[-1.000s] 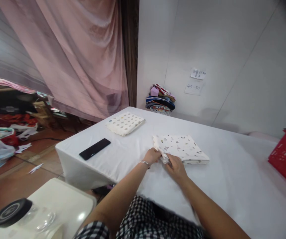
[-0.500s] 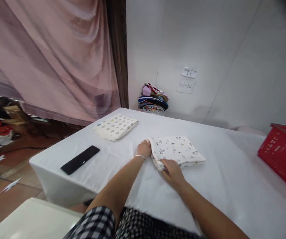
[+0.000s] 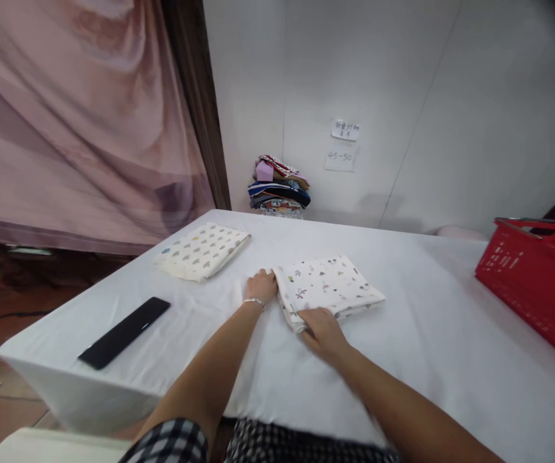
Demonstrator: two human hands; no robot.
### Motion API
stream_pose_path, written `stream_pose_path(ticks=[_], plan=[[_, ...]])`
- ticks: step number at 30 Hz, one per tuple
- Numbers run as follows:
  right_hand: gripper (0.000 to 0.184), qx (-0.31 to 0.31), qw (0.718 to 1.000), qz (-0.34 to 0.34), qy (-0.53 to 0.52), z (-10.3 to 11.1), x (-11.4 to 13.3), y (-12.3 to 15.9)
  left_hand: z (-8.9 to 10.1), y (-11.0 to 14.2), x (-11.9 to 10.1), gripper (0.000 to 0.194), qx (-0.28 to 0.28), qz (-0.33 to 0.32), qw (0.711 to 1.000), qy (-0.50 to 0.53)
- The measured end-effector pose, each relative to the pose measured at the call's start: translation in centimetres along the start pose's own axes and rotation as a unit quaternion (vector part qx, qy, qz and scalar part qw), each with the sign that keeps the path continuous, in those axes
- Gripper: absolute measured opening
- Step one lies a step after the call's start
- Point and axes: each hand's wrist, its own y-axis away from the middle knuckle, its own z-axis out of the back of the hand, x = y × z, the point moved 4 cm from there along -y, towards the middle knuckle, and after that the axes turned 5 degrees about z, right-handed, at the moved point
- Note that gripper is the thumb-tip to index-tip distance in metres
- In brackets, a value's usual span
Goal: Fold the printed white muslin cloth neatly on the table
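A folded white cloth (image 3: 328,283) printed with small plant-like motifs lies on the table in front of me. At its left edge is my left hand (image 3: 262,287), with a bracelet at the wrist; its fingers are curled against the cloth's far left corner, their tips partly hidden. My right hand (image 3: 324,331) grips the near left corner, fingers on top and thumb lower down at the edge. Farther left lies a second folded cloth (image 3: 204,251), cream with grey heart-like shapes, touched by neither hand.
A long black flat object (image 3: 125,332) lies on the white-covered table (image 3: 431,360) at the left. A red plastic basket (image 3: 532,276) stands at the right. Behind the table, a stack of folded fabrics (image 3: 280,186) rises by the wall below paper signs (image 3: 341,157). A pink curtain (image 3: 79,116) hangs at left.
The view has swung to the right, so everything sits farther left and more of the red basket shows. Both hands stay at the left side of the printed cloth, which remains folded.
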Motion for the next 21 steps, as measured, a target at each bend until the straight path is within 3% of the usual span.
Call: stream_pose_path(ticks=[4,8,11,13,15,18,21], plan=[[0.034,0.017,1.0,0.0,-0.006,0.0,0.4,-0.2,0.1,-0.6,0.6,0.038,-0.006,0.022,0.999,0.03],[0.034,0.034,0.999,0.017,0.003,0.2,1.0,-0.4,0.6,-1.3,1.8,0.033,0.037,0.05,0.986,0.156],[0.034,0.039,0.999,0.024,0.018,0.2,1.1,-0.4,2.0,-0.7,1.5,0.039,0.001,0.058,0.981,0.187],[0.035,0.042,0.998,0.024,0.031,0.1,1.0,-0.4,3.1,0.7,-0.1,0.042,-0.076,0.004,0.978,0.193],[0.036,0.045,0.998,0.026,0.044,0.0,1.0,-0.5,3.4,2.7,-2.7,0.041,-0.116,-0.114,0.972,0.169],[0.034,0.052,0.996,0.024,0.063,-0.1,1.2,-0.6,1.8,5.1,-5.4,0.041,-0.092,-0.217,0.967,0.101],[0.033,0.065,0.994,0.033,0.078,0.4,1.5,-0.7,-0.3,5.6,-5.7,0.037,-0.04,-0.226,0.972,0.049]])
